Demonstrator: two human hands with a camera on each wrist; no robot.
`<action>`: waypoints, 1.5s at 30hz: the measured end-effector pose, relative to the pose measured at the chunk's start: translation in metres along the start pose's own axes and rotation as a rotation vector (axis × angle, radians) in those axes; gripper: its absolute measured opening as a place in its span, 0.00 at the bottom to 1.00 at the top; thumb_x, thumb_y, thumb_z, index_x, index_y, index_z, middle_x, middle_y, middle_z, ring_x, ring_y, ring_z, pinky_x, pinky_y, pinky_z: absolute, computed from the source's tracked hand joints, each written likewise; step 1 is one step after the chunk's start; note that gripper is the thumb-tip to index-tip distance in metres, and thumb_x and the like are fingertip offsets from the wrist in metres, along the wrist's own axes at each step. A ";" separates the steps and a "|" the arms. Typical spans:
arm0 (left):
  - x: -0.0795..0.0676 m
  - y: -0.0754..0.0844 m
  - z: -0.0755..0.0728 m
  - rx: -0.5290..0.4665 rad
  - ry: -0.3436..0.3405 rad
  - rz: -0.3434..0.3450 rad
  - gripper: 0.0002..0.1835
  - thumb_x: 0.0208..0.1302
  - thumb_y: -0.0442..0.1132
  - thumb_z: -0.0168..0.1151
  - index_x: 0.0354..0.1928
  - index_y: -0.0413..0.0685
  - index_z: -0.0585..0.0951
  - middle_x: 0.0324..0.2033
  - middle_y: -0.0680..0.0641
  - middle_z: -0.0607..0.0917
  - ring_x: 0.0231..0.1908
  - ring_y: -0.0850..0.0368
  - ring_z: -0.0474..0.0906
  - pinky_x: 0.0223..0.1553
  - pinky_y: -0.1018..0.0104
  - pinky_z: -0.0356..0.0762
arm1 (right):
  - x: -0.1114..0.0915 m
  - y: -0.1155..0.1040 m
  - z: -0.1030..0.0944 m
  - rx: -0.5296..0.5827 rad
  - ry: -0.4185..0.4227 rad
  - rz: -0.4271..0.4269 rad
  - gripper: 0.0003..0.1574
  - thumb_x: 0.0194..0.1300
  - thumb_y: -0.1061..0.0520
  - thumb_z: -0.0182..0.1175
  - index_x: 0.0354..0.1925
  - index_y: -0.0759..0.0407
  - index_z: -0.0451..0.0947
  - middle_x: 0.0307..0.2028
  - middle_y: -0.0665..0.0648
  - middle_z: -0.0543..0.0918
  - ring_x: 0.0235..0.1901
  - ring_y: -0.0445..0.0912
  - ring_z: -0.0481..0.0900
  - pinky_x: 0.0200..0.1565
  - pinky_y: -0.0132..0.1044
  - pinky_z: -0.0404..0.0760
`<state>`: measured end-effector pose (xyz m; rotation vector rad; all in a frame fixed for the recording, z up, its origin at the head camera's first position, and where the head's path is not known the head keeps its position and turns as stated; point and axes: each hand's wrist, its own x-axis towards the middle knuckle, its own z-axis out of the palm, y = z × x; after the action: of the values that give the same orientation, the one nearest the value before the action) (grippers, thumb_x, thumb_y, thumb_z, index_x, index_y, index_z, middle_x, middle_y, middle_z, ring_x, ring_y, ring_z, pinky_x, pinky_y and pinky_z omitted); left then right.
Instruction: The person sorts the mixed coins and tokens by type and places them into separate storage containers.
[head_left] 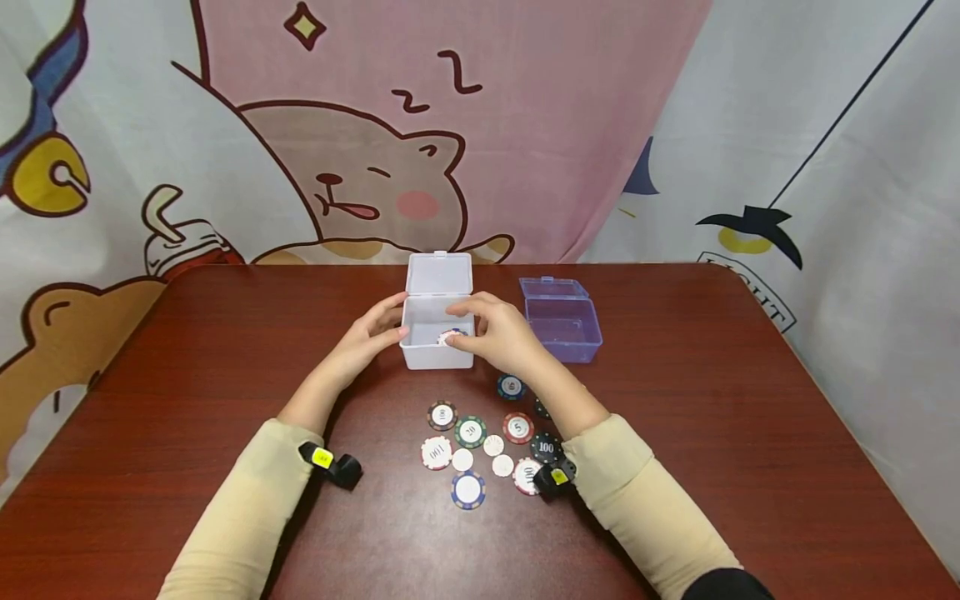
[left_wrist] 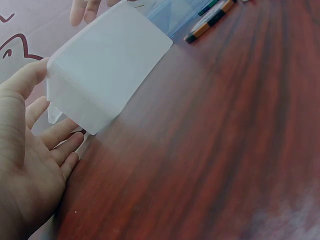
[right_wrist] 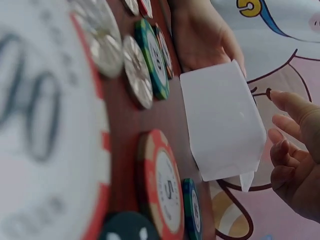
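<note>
A white plastic box [head_left: 438, 358] stands on the table with its lid raised at the back. My left hand [head_left: 369, 332] rests against the box's left side, thumb and fingers extended along it. Over the box's right rim reaches my right hand [head_left: 498, 333], thumb and fingers apart. Inside the box lies a poker chip [head_left: 452, 336], partly covered by the right thumb in the head view. The right wrist view shows nothing between the right hand's loosely bent fingers [right_wrist: 287, 150]. Nearer me lie several poker chips, among them a red one [head_left: 518, 427] and a green one [head_left: 470, 432].
A translucent purple box [head_left: 562, 337], lid raised, stands right of the white box. Several silver coin-like discs [head_left: 502, 466] lie among the chips. A blue-rimmed chip [head_left: 468, 490] is nearest me. Behind the brown table [head_left: 262, 350] hangs a patterned cloth [head_left: 547, 133].
</note>
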<state>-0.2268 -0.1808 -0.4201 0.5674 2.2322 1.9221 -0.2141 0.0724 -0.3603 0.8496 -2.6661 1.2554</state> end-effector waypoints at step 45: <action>-0.002 0.003 0.001 -0.022 -0.006 0.011 0.32 0.68 0.33 0.55 0.72 0.44 0.58 0.62 0.33 0.70 0.64 0.40 0.62 0.61 0.46 0.58 | -0.049 0.000 0.026 0.179 -0.389 -0.032 0.25 0.52 0.58 0.73 0.50 0.60 0.81 0.43 0.54 0.83 0.22 0.39 0.71 0.26 0.31 0.72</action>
<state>-0.2244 -0.1806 -0.4174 0.5832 2.2066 1.9451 -0.1682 0.0755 -0.3917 1.2760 -2.8375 1.4706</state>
